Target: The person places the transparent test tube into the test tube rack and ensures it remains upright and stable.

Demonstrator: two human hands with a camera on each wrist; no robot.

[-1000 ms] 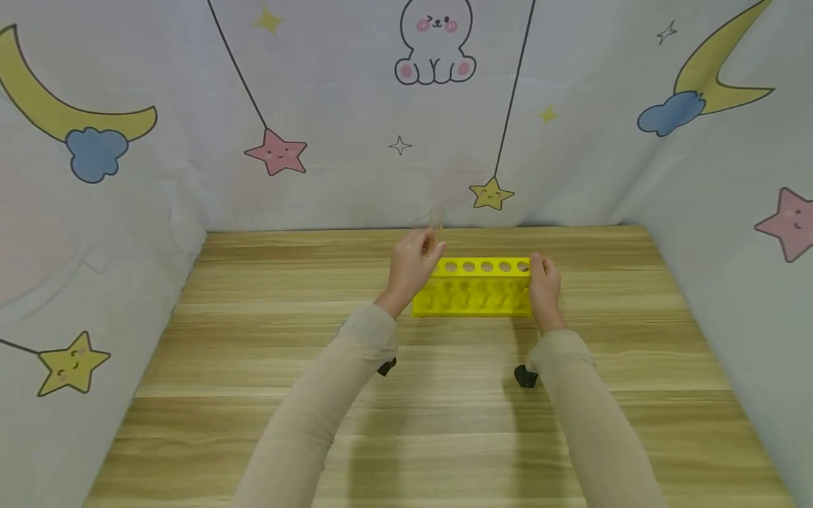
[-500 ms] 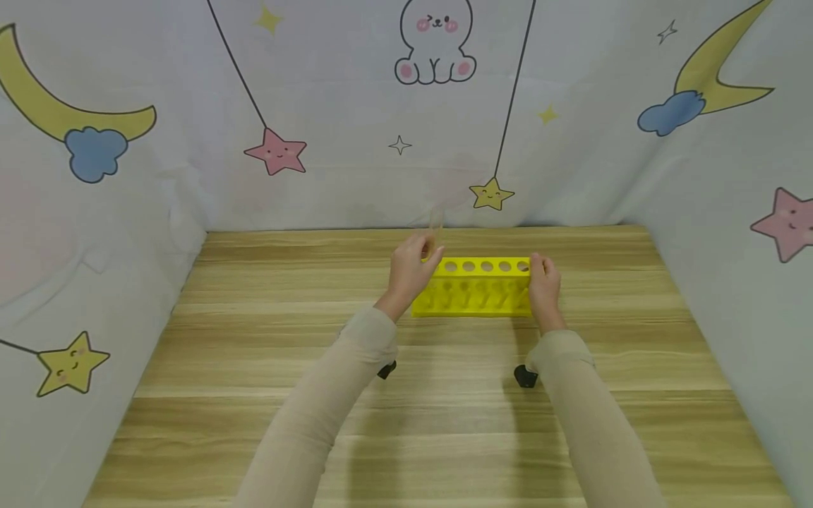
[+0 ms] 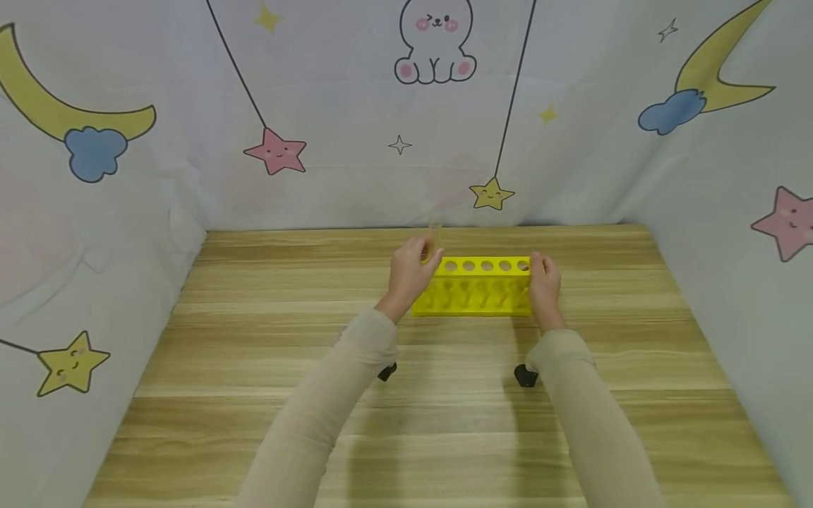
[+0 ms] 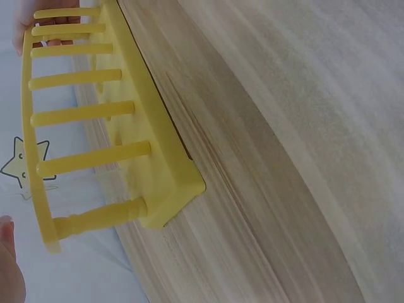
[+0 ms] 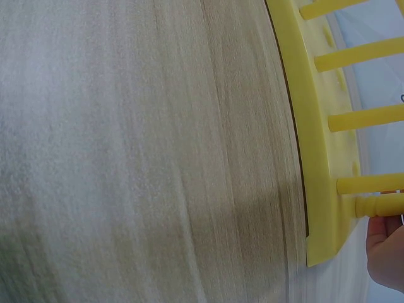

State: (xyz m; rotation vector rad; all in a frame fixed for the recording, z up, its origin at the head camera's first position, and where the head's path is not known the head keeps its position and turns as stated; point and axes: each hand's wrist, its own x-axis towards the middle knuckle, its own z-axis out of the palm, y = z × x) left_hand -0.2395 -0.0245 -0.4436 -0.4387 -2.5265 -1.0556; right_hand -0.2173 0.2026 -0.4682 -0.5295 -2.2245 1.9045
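Observation:
A yellow test tube rack [image 3: 483, 310] stands on the table, its top row of round holes facing up. My left hand [image 3: 409, 271] is at the rack's left end and pinches a clear test tube [image 3: 435, 227], whose upper part sticks up above the fingers. In the left wrist view, the tube's faint see-through lower part [image 4: 113, 184] shows between the rack's top bar and base, near the end post. With my right hand [image 3: 545, 286] I hold the rack's right end; in the right wrist view, those fingers [image 5: 379, 235] touch the end post.
The wood-grain table [image 3: 444, 423] extends in front of the rack. A white patterned curtain [image 3: 343, 190] hangs behind it and along both sides. Black wrist pieces [image 3: 526, 375] show under the sleeves.
My left hand has come down slightly, and the test tube's upper end sits lower than before. The right hand and the rack have stayed in place.

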